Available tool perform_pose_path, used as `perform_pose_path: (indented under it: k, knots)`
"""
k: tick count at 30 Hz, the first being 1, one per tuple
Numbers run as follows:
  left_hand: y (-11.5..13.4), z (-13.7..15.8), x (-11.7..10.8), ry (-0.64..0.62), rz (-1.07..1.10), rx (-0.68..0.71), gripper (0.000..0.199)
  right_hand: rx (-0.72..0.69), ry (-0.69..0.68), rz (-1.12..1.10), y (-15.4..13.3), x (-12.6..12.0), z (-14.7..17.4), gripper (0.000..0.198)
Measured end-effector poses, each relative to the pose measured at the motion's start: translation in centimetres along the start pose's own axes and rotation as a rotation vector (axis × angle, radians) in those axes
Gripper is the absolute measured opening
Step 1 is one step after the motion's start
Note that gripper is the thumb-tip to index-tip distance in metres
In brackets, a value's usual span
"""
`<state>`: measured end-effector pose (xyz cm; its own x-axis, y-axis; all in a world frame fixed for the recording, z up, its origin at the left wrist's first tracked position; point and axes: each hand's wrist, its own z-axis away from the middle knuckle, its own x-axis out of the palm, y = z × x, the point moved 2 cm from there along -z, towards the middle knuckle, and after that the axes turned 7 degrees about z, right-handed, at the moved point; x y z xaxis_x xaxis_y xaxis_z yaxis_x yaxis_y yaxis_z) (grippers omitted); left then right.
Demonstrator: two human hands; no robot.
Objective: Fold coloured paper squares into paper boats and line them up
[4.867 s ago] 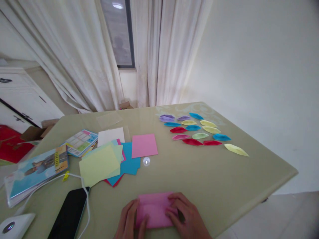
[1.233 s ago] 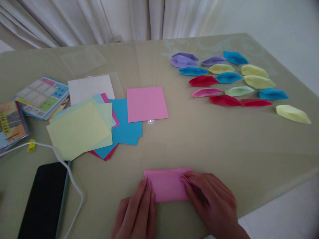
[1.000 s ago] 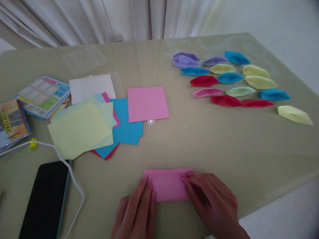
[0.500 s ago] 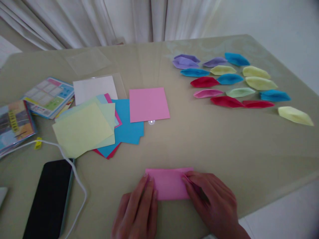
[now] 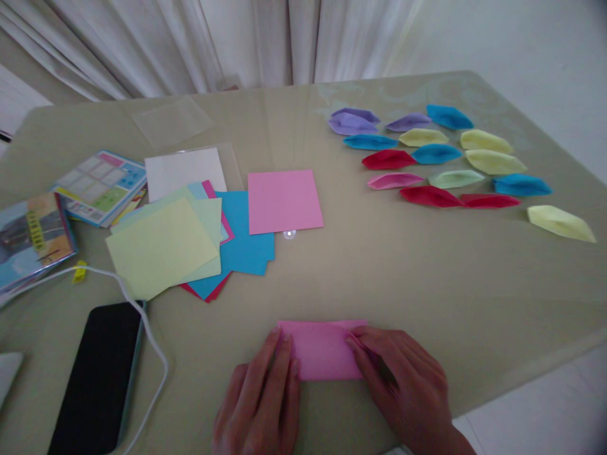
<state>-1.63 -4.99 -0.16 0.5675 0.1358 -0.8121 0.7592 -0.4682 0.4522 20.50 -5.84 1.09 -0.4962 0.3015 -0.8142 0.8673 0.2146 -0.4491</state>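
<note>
A pink sheet of paper point(image 5: 323, 354), folded to a rectangle, lies on the table near its front edge. The fingers of my left hand point(image 5: 263, 398) are stretched out and rest flat on its left end. My right hand point(image 5: 408, 379) pinches the paper's upper right corner between thumb and forefinger; a small edge there is lifted. Part of the right end is hidden under my right hand. Beyond the hands, a flat pink square sheet point(image 5: 285, 202) overlaps a blue sheet point(image 5: 246, 246).
Yellow and green sheets point(image 5: 164, 246) are piled at left, near booklets point(image 5: 102, 189). A phone point(image 5: 97, 379) lies under a white cable point(image 5: 159, 347). Several folded paper shapes, such as a red one point(image 5: 386, 159) and a yellow one point(image 5: 561, 222), stand at right.
The view has shifted slightly, so the items at left appear a little further right. Both hands keep their places on the pink paper.
</note>
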Motion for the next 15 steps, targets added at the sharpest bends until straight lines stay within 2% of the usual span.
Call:
perform_pose_path:
  k: [11, 15]
  knots:
    - [0.0, 0.1, 0.2, -0.005, -0.026, 0.042, 0.030, 0.004, -0.005, -0.009, 0.1, 0.2, 0.3, 0.012]
    - [-0.8, 1.0, 0.6, -0.118, -0.067, 0.122, 0.033, 0.059, -0.011, -0.014, 0.3, 0.5, 0.4, 0.004]
